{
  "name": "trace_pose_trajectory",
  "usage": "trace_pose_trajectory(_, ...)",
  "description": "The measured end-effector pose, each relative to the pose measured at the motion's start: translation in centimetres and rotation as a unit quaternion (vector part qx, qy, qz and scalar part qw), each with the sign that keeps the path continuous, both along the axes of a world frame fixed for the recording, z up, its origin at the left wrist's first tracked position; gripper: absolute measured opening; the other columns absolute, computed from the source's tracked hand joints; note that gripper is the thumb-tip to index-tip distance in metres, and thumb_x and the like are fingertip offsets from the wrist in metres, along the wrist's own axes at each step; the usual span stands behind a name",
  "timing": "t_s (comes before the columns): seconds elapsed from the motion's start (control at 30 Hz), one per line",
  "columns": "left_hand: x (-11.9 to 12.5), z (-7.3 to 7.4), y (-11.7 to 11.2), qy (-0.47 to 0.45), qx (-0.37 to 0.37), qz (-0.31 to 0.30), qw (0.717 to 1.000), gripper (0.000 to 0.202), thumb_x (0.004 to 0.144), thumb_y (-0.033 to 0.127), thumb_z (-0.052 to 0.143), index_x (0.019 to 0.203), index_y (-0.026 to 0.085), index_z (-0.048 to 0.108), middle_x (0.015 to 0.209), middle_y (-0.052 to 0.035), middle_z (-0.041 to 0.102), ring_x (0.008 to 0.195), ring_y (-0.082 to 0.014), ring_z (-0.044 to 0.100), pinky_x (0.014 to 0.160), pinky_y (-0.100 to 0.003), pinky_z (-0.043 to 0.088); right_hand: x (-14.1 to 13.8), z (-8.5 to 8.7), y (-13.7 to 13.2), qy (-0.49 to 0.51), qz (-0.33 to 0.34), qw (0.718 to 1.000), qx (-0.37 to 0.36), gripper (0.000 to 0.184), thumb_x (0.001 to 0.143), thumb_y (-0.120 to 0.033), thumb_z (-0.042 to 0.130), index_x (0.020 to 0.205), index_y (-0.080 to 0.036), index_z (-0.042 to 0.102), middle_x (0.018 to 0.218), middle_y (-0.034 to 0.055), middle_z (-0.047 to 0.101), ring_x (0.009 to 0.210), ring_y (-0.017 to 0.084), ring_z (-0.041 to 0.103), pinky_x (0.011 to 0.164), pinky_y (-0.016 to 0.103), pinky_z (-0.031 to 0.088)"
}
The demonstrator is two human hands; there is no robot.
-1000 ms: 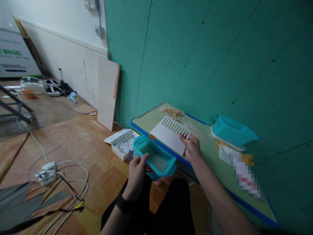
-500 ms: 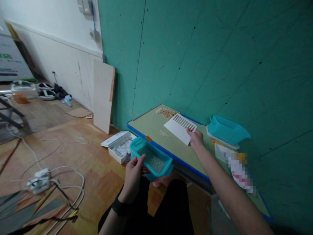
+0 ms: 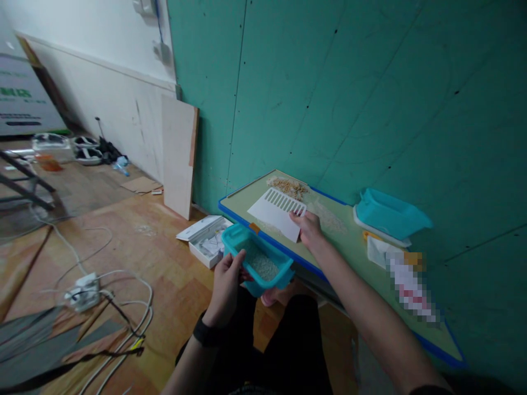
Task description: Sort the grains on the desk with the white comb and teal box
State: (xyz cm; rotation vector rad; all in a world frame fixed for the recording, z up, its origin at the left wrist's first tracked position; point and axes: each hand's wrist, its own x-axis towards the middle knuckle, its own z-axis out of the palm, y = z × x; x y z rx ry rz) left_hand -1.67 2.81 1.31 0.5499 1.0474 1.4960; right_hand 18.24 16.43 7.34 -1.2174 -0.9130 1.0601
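Observation:
My left hand (image 3: pixel 228 281) grips the near rim of a teal plastic box (image 3: pixel 258 260) that holds white grains, kept just below the blue edge of a low green table (image 3: pixel 354 258). My right hand (image 3: pixel 309 229) holds a white slotted scraper card (image 3: pixel 275 211), its lower edge on the tabletop close to the table's edge above the box. A pile of brown grains (image 3: pixel 290 187) lies at the table's far corner. A thin spread of pale grains (image 3: pixel 327 215) lies just right of the card.
A second teal box on a white lid (image 3: pixel 389 216) stands at the table's right against the green wall. An open white carton (image 3: pixel 206 238) sits on the wooden floor left of the table. Cables and a power strip (image 3: pixel 84 290) lie at left. A board (image 3: pixel 178 154) leans on the wall.
My right hand has drawn the card from farther back on the table toward the near edge above the box. The left hand still holds the box at the edge.

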Motion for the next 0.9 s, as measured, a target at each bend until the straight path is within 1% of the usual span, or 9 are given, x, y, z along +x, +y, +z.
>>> trace_pose_trajectory(0.13, 0.1, 0.2, 0.3, -0.006, -0.001, -0.007, 1.0, 0.053, 0.057, 0.059, 0.089, 0.065, 0.021, 0.055, 0.044, 0.0053, 0.056, 0.037, -0.0113, 0.054, 0.041, -0.021, 0.044, -0.6, 0.3, -1.7, 0.005, 0.02, 1.0, -0.021, 0.046, 0.038, -0.036, 0.096, 0.067, -0.02, 0.063, 0.059, -0.0016, 0.069, 0.058, 0.02, 0.066, 0.052, 0.029, 0.051)
trace_pose_trajectory(0.3, 0.3, 0.2, 0.4, -0.016, -0.002, -0.005, 1.0, 0.05, 0.057, 0.057, 0.09, 0.063, 0.021, 0.054, 0.043, 0.0045, 0.056, 0.038, -0.0122, 0.054, 0.042, -0.023, 0.047, -1.3, 0.6, -3.1, 0.019, 0.022, 0.999, -0.021, 0.048, 0.037, -0.035, 0.096, 0.07, -0.019, 0.066, 0.061, -0.0008, 0.07, 0.063, 0.023, 0.069, 0.059, 0.033, 0.054)
trace_pose_trajectory(0.43, 0.5, 0.0, 0.3, -0.017, -0.004, -0.001, 1.0, 0.05, 0.058, 0.057, 0.09, 0.065, 0.021, 0.055, 0.043, 0.0041, 0.057, 0.038, -0.0122, 0.054, 0.042, -0.023, 0.048, -1.4, 0.7, -3.7, 0.025, 0.02, 0.999, -0.01, 0.047, 0.04, -0.037, 0.096, 0.07, -0.019, 0.065, 0.062, -0.0009, 0.069, 0.064, 0.023, 0.069, 0.062, 0.034, 0.055)
trace_pose_trajectory(0.53, 0.5, -0.3, 0.3, -0.018, 0.0, -0.007, 1.0, 0.051, 0.059, 0.059, 0.089, 0.064, 0.021, 0.055, 0.044, 0.0039, 0.058, 0.038, -0.0117, 0.054, 0.042, -0.023, 0.048, -1.1, 1.1, -3.9, 0.021, 0.016, 1.0, -0.01, 0.047, 0.038, -0.036, 0.097, 0.069, -0.019, 0.065, 0.062, -0.0012, 0.069, 0.062, 0.021, 0.067, 0.063, 0.034, 0.054)
trace_pose_trajectory(0.67, 0.6, -0.3, 0.2, -0.02, -0.005, -0.009, 1.0, 0.054, 0.057, 0.061, 0.09, 0.064, 0.021, 0.054, 0.043, 0.0035, 0.058, 0.038, -0.0119, 0.055, 0.042, -0.022, 0.048, -0.3, 1.6, -3.8, 0.028, 0.019, 0.999, 0.021, 0.049, 0.039, -0.037, 0.097, 0.073, -0.018, 0.067, 0.067, -0.0001, 0.071, 0.069, 0.023, 0.07, 0.07, 0.036, 0.056)
trace_pose_trajectory(0.73, 0.6, -0.1, 0.1, -0.024, -0.007, -0.011, 1.0, 0.056, 0.055, 0.063, 0.09, 0.064, 0.021, 0.054, 0.043, 0.004, 0.058, 0.039, -0.0118, 0.055, 0.042, -0.022, 0.048, 0.2, 1.5, -3.6, 0.032, 0.001, 0.999, 0.033, 0.049, 0.04, -0.038, 0.097, 0.074, -0.019, 0.067, 0.068, 0.0001, 0.071, 0.072, 0.024, 0.071, 0.071, 0.037, 0.057)
trace_pose_trajectory(0.8, 0.6, 0.0, -0.1, -0.026, -0.005, -0.013, 1.0, 0.058, 0.055, 0.064, 0.09, 0.064, 0.021, 0.054, 0.044, 0.0049, 0.057, 0.039, -0.0115, 0.056, 0.043, -0.023, 0.05, 0.6, 1.1, -3.6, 0.03, -0.014, 0.999, 0.026, 0.049, 0.039, -0.038, 0.097, 0.072, -0.019, 0.067, 0.067, 0.0004, 0.071, 0.07, 0.023, 0.07, 0.068, 0.036, 0.057)
trace_pose_trajectory(0.9, 0.7, -0.1, -0.3, -0.022, -0.007, -0.019, 1.0, 0.059, 0.056, 0.064, 0.09, 0.064, 0.021, 0.052, 0.045, 0.0046, 0.058, 0.04, -0.0121, 0.057, 0.044, -0.022, 0.05, 0.5, 0.5, -3.9, 0.024, -0.001, 1.0, 0.0, 0.05, 0.038, -0.04, 0.098, 0.071, -0.018, 0.067, 0.067, 0.0014, 0.072, 0.064, 0.021, 0.068, 0.064, 0.034, 0.056)
